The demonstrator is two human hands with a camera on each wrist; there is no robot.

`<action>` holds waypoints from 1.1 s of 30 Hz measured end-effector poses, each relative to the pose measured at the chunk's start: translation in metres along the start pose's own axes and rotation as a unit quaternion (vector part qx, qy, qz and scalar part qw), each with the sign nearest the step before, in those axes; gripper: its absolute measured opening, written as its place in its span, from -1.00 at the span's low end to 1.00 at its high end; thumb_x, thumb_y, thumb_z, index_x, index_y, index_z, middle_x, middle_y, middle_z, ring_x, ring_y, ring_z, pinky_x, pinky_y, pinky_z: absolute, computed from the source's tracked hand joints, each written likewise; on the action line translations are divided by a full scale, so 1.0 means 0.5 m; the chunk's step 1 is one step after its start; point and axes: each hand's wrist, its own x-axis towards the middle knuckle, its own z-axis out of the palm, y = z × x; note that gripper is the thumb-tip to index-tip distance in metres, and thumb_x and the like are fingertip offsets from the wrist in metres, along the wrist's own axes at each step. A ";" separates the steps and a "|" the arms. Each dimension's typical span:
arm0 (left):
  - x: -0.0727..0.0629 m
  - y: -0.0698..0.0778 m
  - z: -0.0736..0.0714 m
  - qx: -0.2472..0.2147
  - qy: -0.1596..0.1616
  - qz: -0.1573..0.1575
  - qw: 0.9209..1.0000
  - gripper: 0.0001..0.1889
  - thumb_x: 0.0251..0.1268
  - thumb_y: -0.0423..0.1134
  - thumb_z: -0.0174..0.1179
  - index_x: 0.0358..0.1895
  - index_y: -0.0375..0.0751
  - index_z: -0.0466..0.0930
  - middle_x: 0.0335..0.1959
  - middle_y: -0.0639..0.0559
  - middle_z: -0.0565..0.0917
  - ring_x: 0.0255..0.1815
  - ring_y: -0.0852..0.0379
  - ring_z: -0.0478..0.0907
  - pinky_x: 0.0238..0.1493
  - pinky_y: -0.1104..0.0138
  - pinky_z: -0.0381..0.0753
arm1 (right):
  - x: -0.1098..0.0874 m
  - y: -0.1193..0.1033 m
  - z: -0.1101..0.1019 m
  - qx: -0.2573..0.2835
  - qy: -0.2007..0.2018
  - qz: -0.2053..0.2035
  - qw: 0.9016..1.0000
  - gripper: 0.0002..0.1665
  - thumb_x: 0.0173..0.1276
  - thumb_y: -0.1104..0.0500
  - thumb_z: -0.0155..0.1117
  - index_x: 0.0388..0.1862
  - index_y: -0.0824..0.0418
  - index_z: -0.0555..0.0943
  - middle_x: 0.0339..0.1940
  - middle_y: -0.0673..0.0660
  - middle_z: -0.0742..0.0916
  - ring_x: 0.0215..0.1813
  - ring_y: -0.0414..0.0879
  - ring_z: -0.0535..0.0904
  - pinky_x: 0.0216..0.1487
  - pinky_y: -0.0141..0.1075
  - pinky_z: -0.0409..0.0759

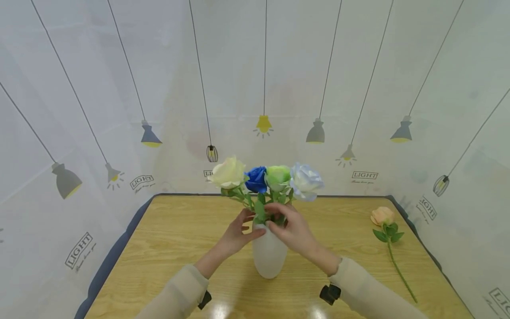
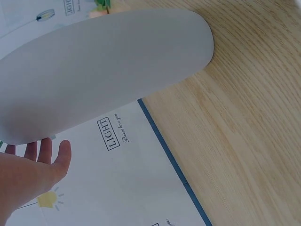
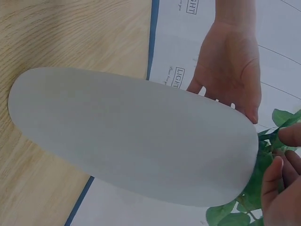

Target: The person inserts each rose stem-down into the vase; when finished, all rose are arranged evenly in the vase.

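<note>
The left hand point(image 1: 234, 235) is relaxed, vase point(image 1: 269, 254) beside its fingers; leaves point(image 1: 260, 211) adjoin the right hand's fingers point(image 1: 279, 207), grasp unclear.

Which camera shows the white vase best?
Right wrist: the vase appears large, base to top, body uncovered. Head shows it smaller, left hand and right hand partly covering its top. Left wrist crops its top.

Wood-grain surface point(image 1: 191, 230), pale yellow-brown, dark blue edging point(image 1: 101, 266) along left, back and right; two glare spots point(image 1: 219, 311) at bottom of the head view; pale backdrop point(image 1: 231, 66) behind and both sides; printed on it: thin dark cords, yellow bulb point(image 1: 264, 123) near centre, blue lampshades point(image 1: 149, 133), grey lampshades point(image 1: 315, 132), black wire-cage bulbs point(image 1: 212, 153); boxed LIGHT labels point(image 1: 365, 175) low down, script beneath.
</note>
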 end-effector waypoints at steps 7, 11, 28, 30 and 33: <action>0.002 -0.001 -0.001 -0.002 0.000 -0.007 1.000 -0.46 0.16 -0.22 0.17 0.18 -0.29 0.20 0.14 -0.22 0.32 0.15 -0.18 0.23 0.03 -0.06 0.26 | 0.032 -0.077 -0.027 0.051 0.032 -0.045 0.997 -0.71 0.13 0.45 0.19 -0.11 0.39 0.52 -0.28 0.20 0.62 -0.51 -0.11 0.41 -0.62 -0.34 0.42; 0.001 0.000 -0.001 -0.005 0.001 -0.005 1.000 -0.46 0.16 -0.25 0.16 0.18 -0.28 0.19 0.14 -0.23 0.32 0.15 -0.22 0.23 0.02 -0.06 0.27 | 0.063 -0.119 -0.040 0.051 0.039 -0.044 0.997 -0.78 0.16 0.46 0.15 -0.18 0.42 0.55 -0.31 0.21 0.62 -0.53 -0.10 0.39 -0.60 -0.35 0.39; 0.001 -0.004 -0.001 -0.022 -0.004 -0.018 1.000 -0.34 0.17 -0.24 0.16 0.31 -0.23 0.06 0.21 -0.22 0.24 0.16 -0.24 0.20 0.05 -0.06 0.23 | 0.126 -0.141 -0.029 0.082 -0.096 0.021 0.992 -0.76 0.15 0.39 0.18 -0.17 0.40 0.54 -0.26 0.22 0.63 -0.21 0.02 0.49 -0.22 -0.12 0.46; 0.001 -0.004 -0.002 -0.019 -0.004 -0.016 1.000 -0.34 0.17 -0.23 0.16 0.30 -0.22 0.07 0.22 -0.21 0.24 0.16 -0.23 0.20 0.05 -0.06 0.23 | 0.126 -0.125 -0.022 0.075 -0.085 0.014 0.993 -0.78 0.16 0.37 0.20 -0.18 0.36 0.56 -0.29 0.16 0.64 -0.23 -0.04 0.51 -0.25 -0.18 0.46; 0.002 -0.004 -0.002 -0.012 -0.006 -0.014 1.000 -0.34 0.17 -0.22 0.16 0.31 -0.20 0.06 0.22 -0.20 0.24 0.16 -0.22 0.20 0.05 -0.05 0.24 | 0.126 -0.098 -0.012 0.058 -0.073 0.010 0.996 -0.81 0.16 0.31 0.23 -0.21 0.28 0.59 -0.32 0.05 0.64 -0.24 -0.13 0.49 -0.30 -0.23 0.45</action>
